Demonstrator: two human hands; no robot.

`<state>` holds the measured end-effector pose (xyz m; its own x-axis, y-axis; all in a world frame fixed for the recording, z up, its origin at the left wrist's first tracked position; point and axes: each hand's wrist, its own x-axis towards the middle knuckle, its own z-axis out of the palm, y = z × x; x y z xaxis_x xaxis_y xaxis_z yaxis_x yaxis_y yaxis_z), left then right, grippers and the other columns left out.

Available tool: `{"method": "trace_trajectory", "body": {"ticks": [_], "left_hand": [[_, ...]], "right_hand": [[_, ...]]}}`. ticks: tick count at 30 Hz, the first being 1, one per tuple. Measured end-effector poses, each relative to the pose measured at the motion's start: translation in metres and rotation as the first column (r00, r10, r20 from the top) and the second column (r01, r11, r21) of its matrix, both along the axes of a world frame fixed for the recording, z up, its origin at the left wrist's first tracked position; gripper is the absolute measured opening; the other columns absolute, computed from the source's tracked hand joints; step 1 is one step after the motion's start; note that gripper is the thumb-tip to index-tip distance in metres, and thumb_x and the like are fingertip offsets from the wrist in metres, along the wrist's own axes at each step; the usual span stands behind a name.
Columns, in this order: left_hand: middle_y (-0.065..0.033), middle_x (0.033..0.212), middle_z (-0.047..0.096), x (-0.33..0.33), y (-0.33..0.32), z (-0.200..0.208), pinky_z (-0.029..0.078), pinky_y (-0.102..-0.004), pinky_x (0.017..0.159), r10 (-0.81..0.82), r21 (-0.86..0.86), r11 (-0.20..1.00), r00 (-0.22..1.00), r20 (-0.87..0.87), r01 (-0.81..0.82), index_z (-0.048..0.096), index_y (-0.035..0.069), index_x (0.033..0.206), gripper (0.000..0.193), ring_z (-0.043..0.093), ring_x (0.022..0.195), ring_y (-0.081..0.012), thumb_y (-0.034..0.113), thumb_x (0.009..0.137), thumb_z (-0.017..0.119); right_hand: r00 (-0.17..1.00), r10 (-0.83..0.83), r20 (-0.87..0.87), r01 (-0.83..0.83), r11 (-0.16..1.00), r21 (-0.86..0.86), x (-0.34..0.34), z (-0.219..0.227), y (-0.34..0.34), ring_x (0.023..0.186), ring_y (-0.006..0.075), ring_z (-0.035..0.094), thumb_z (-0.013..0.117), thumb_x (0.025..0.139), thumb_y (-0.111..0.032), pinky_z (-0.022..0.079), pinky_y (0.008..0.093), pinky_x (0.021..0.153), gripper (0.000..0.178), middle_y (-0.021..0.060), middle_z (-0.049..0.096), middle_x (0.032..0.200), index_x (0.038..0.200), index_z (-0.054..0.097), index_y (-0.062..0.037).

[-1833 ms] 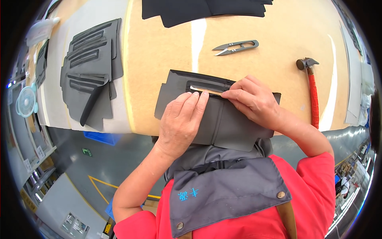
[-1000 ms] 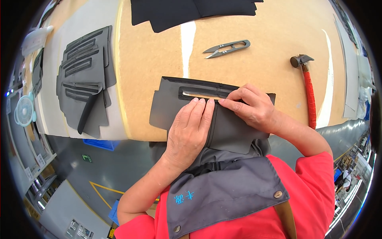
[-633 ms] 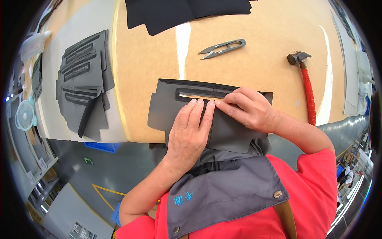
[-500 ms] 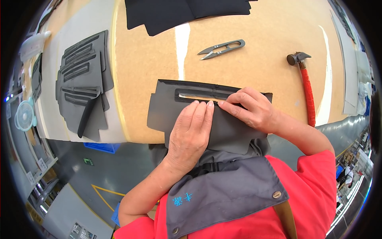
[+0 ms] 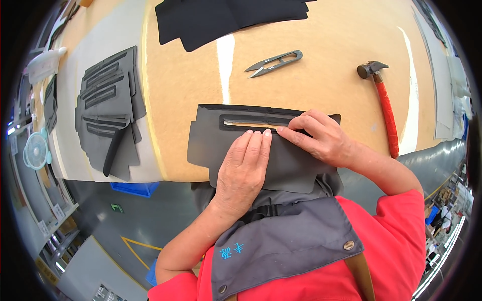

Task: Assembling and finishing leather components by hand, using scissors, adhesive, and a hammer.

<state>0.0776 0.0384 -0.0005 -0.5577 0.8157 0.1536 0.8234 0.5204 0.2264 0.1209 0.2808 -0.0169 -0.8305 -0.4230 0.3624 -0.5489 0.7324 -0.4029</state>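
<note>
A dark grey cut panel (image 5: 201, 143), perhaps leather or coated fabric, lies at the table's near edge. It has a long narrow slot bordered by black strips, through which the tan table top shows. My left hand (image 5: 244, 168) rests on the panel with fingers stretched out side by side, their tips along the slot's lower edge. Just right of those tips, my right hand (image 5: 324, 140) has thumb and curled fingers closed at the slot's right part, pinching its edge. What lies under the right fingers is hidden.
Beyond the panel lie thread snips (image 5: 274, 63) and a black panel (image 5: 231, 20). A red-handled hammer (image 5: 384, 105) is on the right. At left sits a stack of similar slotted grey panels (image 5: 120, 145), with a small light-blue fan (image 5: 37, 150) farther left.
The view has shifted slightly, so the table items sit a little differently in the picture. Both hands stay at the slot in nearly the same pose.
</note>
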Motion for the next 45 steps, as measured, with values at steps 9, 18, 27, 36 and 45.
{"method": "trace_trajectory", "body": {"ticks": [9, 18, 27, 36, 45], "left_hand": [[-0.0124, 0.124, 0.059, 0.0, 0.001, 0.001, 0.052, -0.0356, 0.106, -0.03, -0.037, 0.999, 0.999, -0.033, 0.028, 0.061, 0.003, 0.138, 0.054, 0.059, 0.12, -0.0266, 0.004, 0.084, 0.066], [-0.0101, 0.124, 0.057, 0.006, 0.006, 0.003, 0.054, -0.0362, 0.103, 0.031, -0.084, 0.996, 0.999, -0.019, -0.032, 0.064, 0.014, 0.14, 0.058, 0.059, 0.122, -0.026, 0.002, 0.083, 0.065], [-0.0117, 0.131, 0.056, 0.018, 0.015, 0.005, 0.05, -0.0366, 0.106, 0.045, -0.118, 0.992, 0.998, -0.044, -0.05, 0.062, 0.006, 0.139, 0.054, 0.056, 0.126, -0.027, 0.001, 0.084, 0.064], [-0.0126, 0.13, 0.054, 0.03, 0.025, 0.008, 0.049, -0.0383, 0.106, 0.073, -0.118, 0.99, 0.997, 0.003, -0.072, 0.059, 0.008, 0.143, 0.058, 0.054, 0.127, -0.0283, 0.0, 0.085, 0.064], [-0.0134, 0.134, 0.052, 0.038, 0.031, 0.008, 0.048, -0.0408, 0.108, 0.074, -0.101, 0.993, 0.996, 0.045, -0.069, 0.056, 0.006, 0.145, 0.059, 0.053, 0.129, -0.0295, -0.001, 0.087, 0.063]], "right_hand": [[1.0, -0.008, -0.003, 0.008, 1.0, 0.014, 0.006, -0.002, 0.005, 0.086, 0.0214, 0.061, 0.068, 0.078, -0.006, 0.054, 0.033, 0.071, 0.043, 0.0057, 0.061, 0.1, 0.121, 0.071, -0.004], [0.999, 0.018, -0.03, -0.018, 1.0, 0.011, 0.006, -0.005, 0.01, 0.086, 0.0217, 0.06, 0.068, 0.077, -0.008, 0.053, 0.0343, 0.071, 0.044, 0.006, 0.061, 0.102, 0.121, 0.071, -0.0038], [0.999, 0.04, -0.009, -0.04, 0.999, -0.015, 0.01, -0.009, 0.018, 0.084, 0.0216, 0.059, 0.069, 0.077, -0.007, 0.053, 0.0339, 0.071, 0.046, 0.006, 0.06, 0.1, 0.123, 0.071, -0.0048], [0.996, 0.088, -0.033, -0.087, 0.996, 0.006, 0.013, -0.003, 0.023, 0.082, 0.0221, 0.059, 0.07, 0.074, -0.002, 0.054, 0.0339, 0.072, 0.048, 0.0071, 0.06, 0.1, 0.122, 0.07, -0.002], [0.996, 0.07, -0.046, -0.07, 0.998, -0.001, 0.023, -0.009, 0.032, 0.084, 0.0234, 0.06, 0.07, 0.072, -0.006, 0.053, 0.0341, 0.072, 0.049, 0.0082, 0.06, 0.101, 0.121, 0.07, -0.0009]]}}
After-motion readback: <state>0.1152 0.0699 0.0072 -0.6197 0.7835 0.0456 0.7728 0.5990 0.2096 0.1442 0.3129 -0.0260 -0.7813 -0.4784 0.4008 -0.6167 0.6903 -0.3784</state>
